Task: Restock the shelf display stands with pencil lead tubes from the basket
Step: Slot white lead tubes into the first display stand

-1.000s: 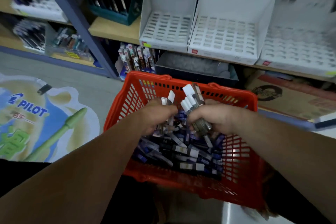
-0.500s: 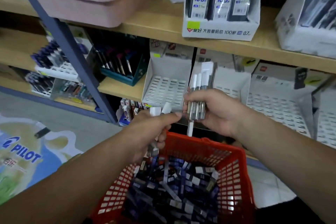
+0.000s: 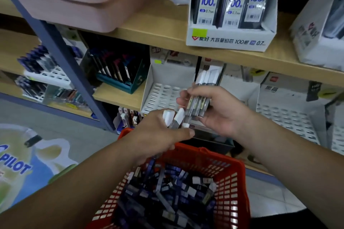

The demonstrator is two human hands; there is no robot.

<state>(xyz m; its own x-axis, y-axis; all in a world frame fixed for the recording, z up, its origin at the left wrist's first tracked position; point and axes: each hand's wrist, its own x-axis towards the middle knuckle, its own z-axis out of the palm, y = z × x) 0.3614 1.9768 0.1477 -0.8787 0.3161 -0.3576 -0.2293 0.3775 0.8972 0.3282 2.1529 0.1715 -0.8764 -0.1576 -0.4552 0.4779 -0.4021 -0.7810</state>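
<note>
Over the basket the right hand grips an upright bundle of lead tubes, nearer the slotted stand just beyond than the left hand clutching a few tilted ones

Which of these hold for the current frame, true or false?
1. The right hand holds a bundle of clear plastic, white-capped pencil lead tubes. True.
2. The left hand is empty. False: it grips a few white-capped tubes.
3. The red plastic mesh basket holds many loose tubes. True.
4. The white slotted cardboard display stand behind the hands is full. False: its visible slots are empty.
</note>
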